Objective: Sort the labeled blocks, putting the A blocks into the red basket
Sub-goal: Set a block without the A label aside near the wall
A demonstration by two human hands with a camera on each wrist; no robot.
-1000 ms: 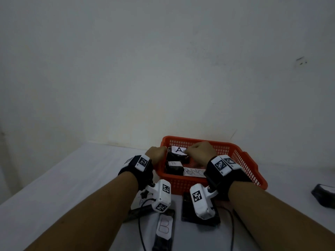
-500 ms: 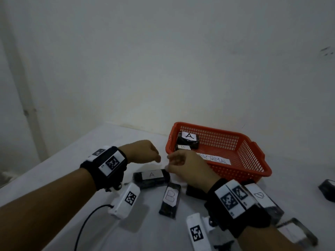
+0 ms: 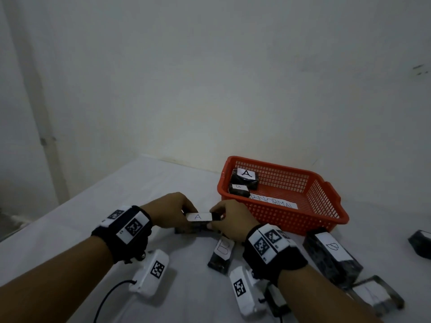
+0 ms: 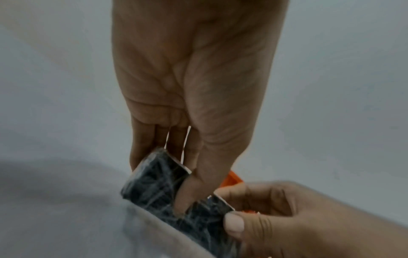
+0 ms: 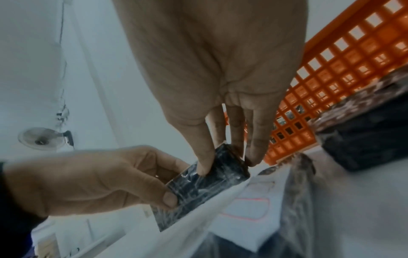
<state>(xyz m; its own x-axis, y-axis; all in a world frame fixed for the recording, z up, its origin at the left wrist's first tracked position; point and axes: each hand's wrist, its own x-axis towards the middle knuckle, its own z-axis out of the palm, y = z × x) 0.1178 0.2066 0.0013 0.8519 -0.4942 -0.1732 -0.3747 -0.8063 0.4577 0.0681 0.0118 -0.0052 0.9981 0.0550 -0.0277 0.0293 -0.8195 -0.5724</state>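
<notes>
Both hands hold one black block with a white A label (image 3: 200, 217) just above the table, left of the red basket (image 3: 326, 220). My left hand (image 3: 173, 212) pinches its left end; in the left wrist view the thumb lies across the block (image 4: 154, 181). My right hand (image 3: 229, 220) pinches its right end, and the block (image 5: 212, 176) shows between thumb and fingers in the right wrist view. Inside the basket lie a block labeled A (image 3: 245, 178) and a smaller block (image 3: 239, 190) with a small label.
A paper strip reading NORMAL (image 3: 275, 201) lies in the basket. On the table: a B block (image 3: 221, 252) under my right wrist, a larger B block (image 3: 331, 255) at right, a framed piece (image 3: 375, 294), a dark object (image 3: 421, 243) at the right edge.
Both hands left the basket and moved left and nearer. The A block that lay on the table is now held at both ends and raised a little.
</notes>
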